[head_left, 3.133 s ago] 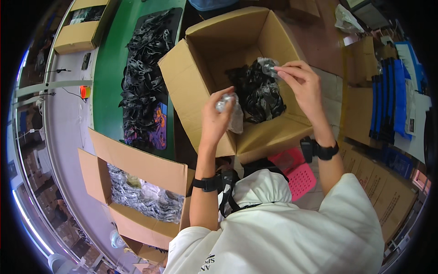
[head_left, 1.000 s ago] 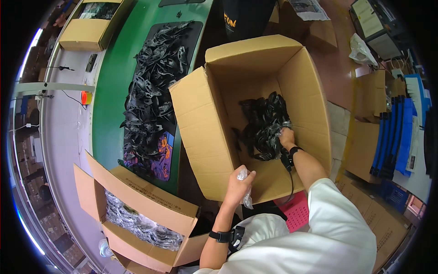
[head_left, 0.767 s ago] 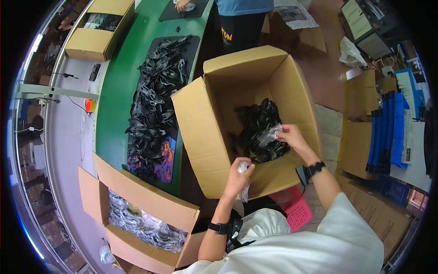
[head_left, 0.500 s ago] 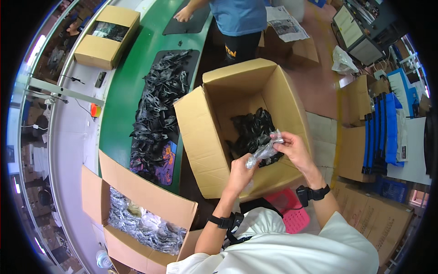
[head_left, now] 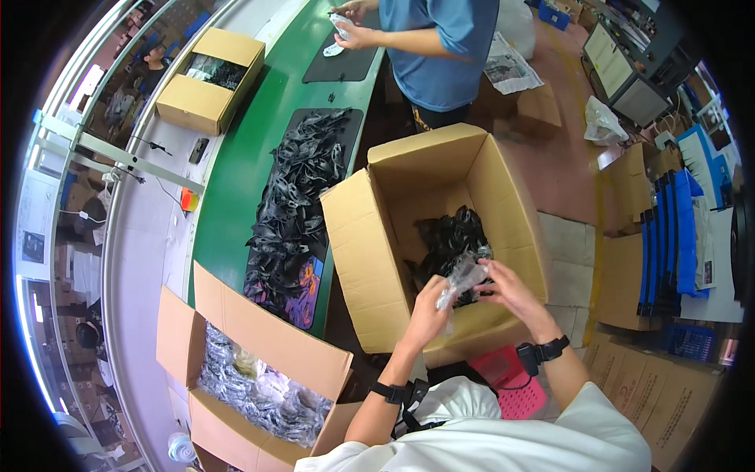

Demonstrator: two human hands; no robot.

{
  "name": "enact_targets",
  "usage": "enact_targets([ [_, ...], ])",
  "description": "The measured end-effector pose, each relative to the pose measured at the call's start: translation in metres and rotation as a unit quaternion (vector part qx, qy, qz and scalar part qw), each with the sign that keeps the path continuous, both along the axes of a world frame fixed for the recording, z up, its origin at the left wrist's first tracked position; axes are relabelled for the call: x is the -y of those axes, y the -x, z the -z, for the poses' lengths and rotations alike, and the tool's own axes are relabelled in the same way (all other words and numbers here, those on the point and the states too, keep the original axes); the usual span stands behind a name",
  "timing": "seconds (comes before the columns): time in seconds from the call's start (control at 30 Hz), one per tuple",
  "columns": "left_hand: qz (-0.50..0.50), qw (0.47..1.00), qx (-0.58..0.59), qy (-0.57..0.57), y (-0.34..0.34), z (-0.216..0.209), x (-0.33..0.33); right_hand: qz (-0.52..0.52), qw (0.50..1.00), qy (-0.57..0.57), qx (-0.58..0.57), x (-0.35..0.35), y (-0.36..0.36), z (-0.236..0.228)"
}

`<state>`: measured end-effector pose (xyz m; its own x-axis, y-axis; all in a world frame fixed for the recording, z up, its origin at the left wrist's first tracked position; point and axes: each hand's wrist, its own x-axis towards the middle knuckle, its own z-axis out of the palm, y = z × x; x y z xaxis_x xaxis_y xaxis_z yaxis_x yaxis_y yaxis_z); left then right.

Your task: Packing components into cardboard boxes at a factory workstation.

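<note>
A crumpled clear plastic bag (head_left: 465,277) is gripped in the closed fingers of my left hand (head_left: 429,316), over the large open cardboard box (head_left: 350,263). Just to the right of the bag is my right hand (head_left: 515,295), its thumb and fingers apart. Whether a fingertip still touches the plastic is hard to see. Below my hands, a heap of black, thin, flexible-looking pieces (head_left: 450,234) lies in the bottom of the box. Any contents of the bag cannot be made out.
Many similar black pieces (head_left: 295,185) cover a mat on the green table (head_left: 224,212). An open carton (head_left: 259,315) of plastic-wrapped items stands lower left. Another carton (head_left: 189,102) sits at the far left. A co-worker in a blue shirt (head_left: 440,67) handles a small wrapped item beyond the box.
My right fingers have spread from their pinch on the bag, while my left hand keeps hold of it. The co-worker has both hands raised with a wrapped item. The whole view has shifted slightly.
</note>
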<state>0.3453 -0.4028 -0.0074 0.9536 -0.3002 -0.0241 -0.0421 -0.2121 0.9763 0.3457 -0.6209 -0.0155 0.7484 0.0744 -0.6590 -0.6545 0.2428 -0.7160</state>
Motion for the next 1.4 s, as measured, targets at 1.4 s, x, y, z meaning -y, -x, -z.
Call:
enact_targets([
  [1.4,-0.067,0.937,-0.326,0.103,0.018,0.070,-0.016,-0.245,0.771,0.582,-0.083,0.053,-0.114,0.294],
])
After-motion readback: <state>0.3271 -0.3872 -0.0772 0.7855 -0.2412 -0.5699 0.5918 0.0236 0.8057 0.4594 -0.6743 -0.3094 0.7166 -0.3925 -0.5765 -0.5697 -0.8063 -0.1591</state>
